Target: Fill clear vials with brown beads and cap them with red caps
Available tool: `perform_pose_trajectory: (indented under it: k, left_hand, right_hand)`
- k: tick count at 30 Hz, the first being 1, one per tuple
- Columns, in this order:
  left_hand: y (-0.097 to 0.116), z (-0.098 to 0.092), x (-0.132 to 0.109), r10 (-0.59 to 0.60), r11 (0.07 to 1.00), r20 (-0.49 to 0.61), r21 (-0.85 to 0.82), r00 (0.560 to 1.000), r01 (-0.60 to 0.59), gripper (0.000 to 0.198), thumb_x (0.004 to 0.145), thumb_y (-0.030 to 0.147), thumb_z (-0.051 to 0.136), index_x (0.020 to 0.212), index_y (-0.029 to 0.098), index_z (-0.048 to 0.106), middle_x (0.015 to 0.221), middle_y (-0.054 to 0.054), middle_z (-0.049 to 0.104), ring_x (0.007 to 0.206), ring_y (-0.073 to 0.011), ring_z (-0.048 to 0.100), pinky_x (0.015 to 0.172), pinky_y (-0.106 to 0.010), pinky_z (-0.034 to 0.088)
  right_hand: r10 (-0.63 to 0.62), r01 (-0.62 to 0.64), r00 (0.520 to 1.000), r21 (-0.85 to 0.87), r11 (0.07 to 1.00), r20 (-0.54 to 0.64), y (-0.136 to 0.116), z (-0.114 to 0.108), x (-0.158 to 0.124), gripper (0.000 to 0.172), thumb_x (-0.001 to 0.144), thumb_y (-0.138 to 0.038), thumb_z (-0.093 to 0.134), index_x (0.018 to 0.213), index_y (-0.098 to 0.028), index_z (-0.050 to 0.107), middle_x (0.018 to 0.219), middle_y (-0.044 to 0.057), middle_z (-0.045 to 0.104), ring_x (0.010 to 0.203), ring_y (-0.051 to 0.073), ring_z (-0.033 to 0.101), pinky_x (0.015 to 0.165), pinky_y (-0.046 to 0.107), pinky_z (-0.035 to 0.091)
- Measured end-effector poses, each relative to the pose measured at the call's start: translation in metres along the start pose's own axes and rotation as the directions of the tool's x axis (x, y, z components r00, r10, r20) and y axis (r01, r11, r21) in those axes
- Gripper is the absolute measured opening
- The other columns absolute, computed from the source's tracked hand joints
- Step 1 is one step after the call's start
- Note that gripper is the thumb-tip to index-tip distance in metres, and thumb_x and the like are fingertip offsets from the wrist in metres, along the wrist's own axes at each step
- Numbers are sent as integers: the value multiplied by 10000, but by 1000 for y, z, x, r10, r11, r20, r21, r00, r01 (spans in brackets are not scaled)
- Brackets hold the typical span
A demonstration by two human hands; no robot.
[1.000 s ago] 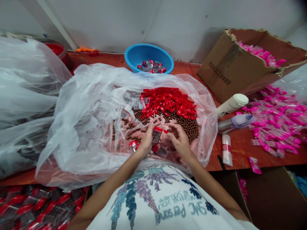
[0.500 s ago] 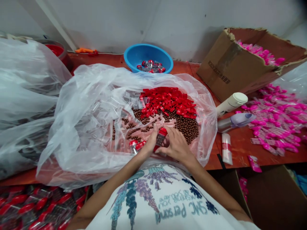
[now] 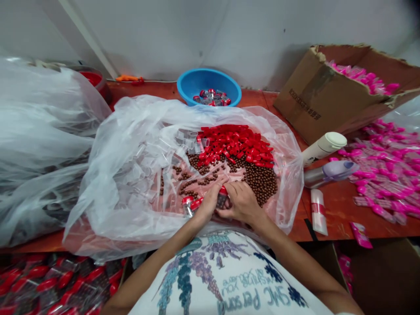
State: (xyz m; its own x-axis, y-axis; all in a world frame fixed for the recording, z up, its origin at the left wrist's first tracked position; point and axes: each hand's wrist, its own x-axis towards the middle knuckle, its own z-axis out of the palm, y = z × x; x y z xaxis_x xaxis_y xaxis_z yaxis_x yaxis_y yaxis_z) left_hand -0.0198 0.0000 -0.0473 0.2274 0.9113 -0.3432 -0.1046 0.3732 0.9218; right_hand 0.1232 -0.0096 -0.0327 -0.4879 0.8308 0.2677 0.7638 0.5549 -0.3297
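My left hand point(image 3: 207, 204) and my right hand point(image 3: 240, 202) are closed together on one small clear vial with a red cap point(image 3: 222, 196), filled with brown beads. They work low over an opened clear plastic bag point(image 3: 131, 144) on the table. Inside the bag lie a heap of red caps point(image 3: 234, 144), a spread of small brown beads point(image 3: 260, 181) and a pile of empty clear vials point(image 3: 185, 140). Two capped vials point(image 3: 192, 204) lie just left of my left hand.
A blue bowl point(image 3: 197, 83) with several capped vials stands at the back. A torn cardboard box point(image 3: 324, 100) of pink items sits back right, with more pink packets point(image 3: 387, 166), a white bottle point(image 3: 323, 146) and a purple-capped bottle point(image 3: 330, 172). Big plastic bags point(image 3: 36, 144) fill the left.
My right hand came in from the beads and pressed onto the vial held by my left; both hands sank a little nearer to me. The view tilted slightly.
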Motion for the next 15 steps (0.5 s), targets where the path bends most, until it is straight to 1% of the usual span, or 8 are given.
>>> perform_pose_trajectory:
  k: [2, 3, 5, 7, 9, 12, 13, 15]
  left_hand:
    - [9, -13, -2, 56, 984, 55, 166, 997, -65, 422, 886, 417, 352, 1109, 202, 639, 776, -48, 677, 687, -188, 625, 572, -278, 492]
    - [15, -21, -2, 93, 959, 64, 261, 994, -107, 419, 891, 419, 352, 1088, 200, 650, 800, -55, 681, 749, -200, 630, 623, -287, 499]
    - [27, -39, 2, 192, 884, 33, 429, 981, -187, 401, 893, 423, 375, 1060, 199, 663, 875, -65, 688, 861, -220, 625, 732, -308, 494]
    - [37, -56, 14, 300, 771, -9, 591, 954, -237, 375, 884, 415, 418, 1083, 202, 654, 985, -74, 682, 941, -235, 609, 829, -333, 465]
    - [45, -69, 33, 382, 618, -11, 747, 924, -246, 348, 864, 375, 472, 1109, 196, 643, 1062, -91, 657, 979, -246, 593, 887, -353, 429]
    - [50, -75, 66, 407, 383, 39, 900, 913, -209, 339, 859, 292, 474, 1126, 159, 637, 1040, -130, 635, 957, -256, 586, 877, -363, 415]
    - [50, -74, 75, 398, 326, 60, 923, 915, -202, 341, 856, 273, 476, 1132, 149, 634, 1027, -139, 632, 953, -260, 583, 869, -363, 412]
    - [47, -70, 88, 376, 260, 92, 944, 922, -201, 340, 841, 253, 502, 1131, 138, 635, 1007, -148, 629, 952, -268, 578, 854, -361, 408]
  right_hand:
    - [45, -47, 999, 72, 996, 28, -5, -1, -1, 595, 708, -506, 624, 1156, -128, 524, 1017, 133, 604, 948, 291, 530, 838, 409, 395]
    - [75, -81, 996, 109, 991, 52, -7, -1, -1, 610, 703, -514, 638, 1167, -139, 515, 1038, 125, 603, 962, 285, 531, 851, 404, 398]
    - [124, -143, 985, 161, 977, 123, -11, -2, -4, 633, 695, -546, 652, 1176, -160, 513, 1077, 113, 595, 994, 279, 525, 881, 404, 397]
    - [132, -170, 969, 174, 970, 209, -14, -1, -7, 669, 675, -584, 666, 1186, -179, 521, 1130, 114, 574, 1038, 288, 507, 915, 418, 387]
    - [99, -158, 953, 190, 969, 286, -16, 0, -9, 756, 638, -622, 684, 1232, -191, 507, 1193, 123, 541, 1090, 304, 479, 947, 433, 373]
    - [18, -120, 933, 264, 957, 359, -18, 2, -9, 943, 582, -698, 680, 1340, -198, 423, 1248, 130, 502, 1143, 310, 447, 985, 432, 359]
    - [-6, -113, 926, 291, 950, 377, -20, 2, -9, 981, 577, -716, 670, 1365, -201, 396, 1248, 128, 501, 1146, 306, 445, 990, 427, 360]
    - [-42, -102, 915, 331, 938, 402, -23, 2, -9, 996, 594, -719, 658, 1396, -211, 356, 1238, 122, 504, 1143, 298, 449, 986, 418, 373]
